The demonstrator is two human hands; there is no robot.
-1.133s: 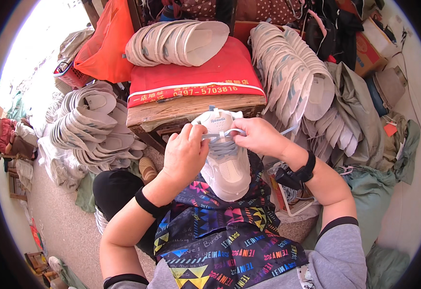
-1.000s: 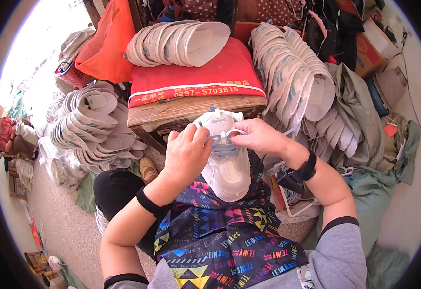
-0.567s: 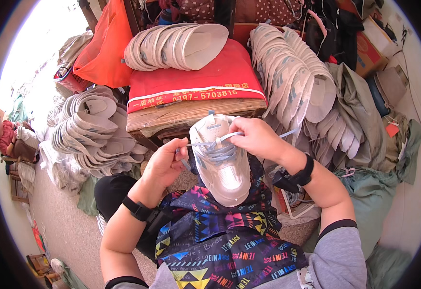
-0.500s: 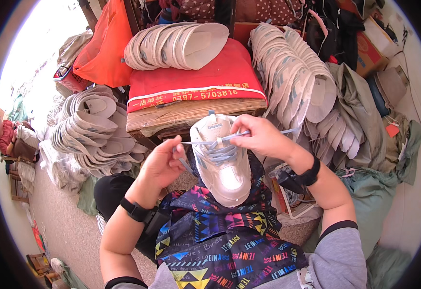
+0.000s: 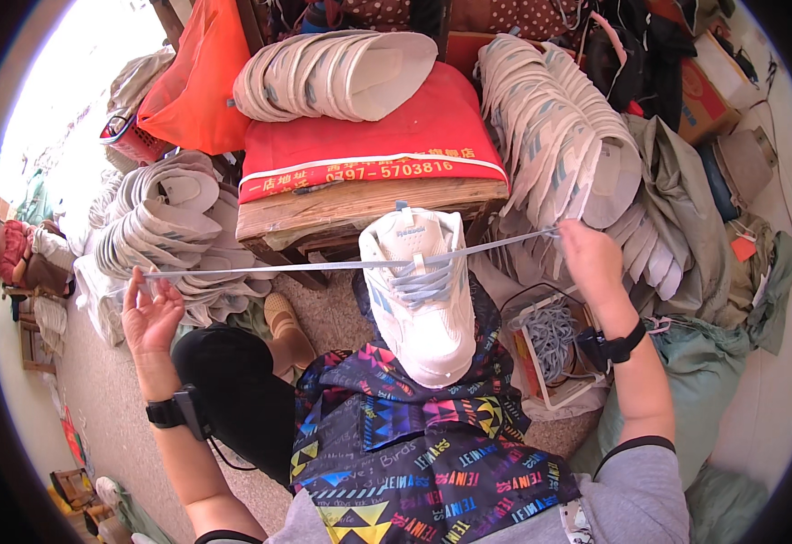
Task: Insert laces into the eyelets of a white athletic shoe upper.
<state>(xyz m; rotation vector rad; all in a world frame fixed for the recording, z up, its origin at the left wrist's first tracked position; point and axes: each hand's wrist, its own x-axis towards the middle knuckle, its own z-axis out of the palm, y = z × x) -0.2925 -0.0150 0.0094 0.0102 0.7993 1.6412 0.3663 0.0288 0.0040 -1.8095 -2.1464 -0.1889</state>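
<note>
1. While drawing blue-grey lace [image 5: 305,267] taut across white shoe [image 5: 432,335], best to pull both ends evenly and level, sparing the small tongue loop [image 5: 418,262] any sideways strain
2. Left hand [image 5: 153,317], reaching well out to the left: thumb and forefinger pinching one lace end, remaining fingers loosely spread
3. Right hand [image 5: 593,263], out to the right: fingertips pressed together on opposite end; spare lace beyond them, cannot tell
4. White shoe in lap, on patterned apron [image 5: 432,462], toe towards wearer, heel near wooden bench [image 5: 369,207]; contact with bench, cannot tell; free of both hands, so best steadied with the knees
5. Left run seemingly longer than right; worth comparing lengths before letting go, and checking crossed rows for twists
6. Around: shoe uppers [image 5: 323,80] nested on red bag [image 5: 369,150] atop bench; leaning stack [image 5: 550,127] near right hand; floor pile [image 5: 165,227] near left hand
7. White-rimmed basket [image 5: 573,397] of loose laces [image 5: 550,340], just beside right forearm
8. In the way: black wrist unit [image 5: 193,412] with cable [image 5: 233,467], apt to snag lace; leaning stack, close enough to brush
</note>
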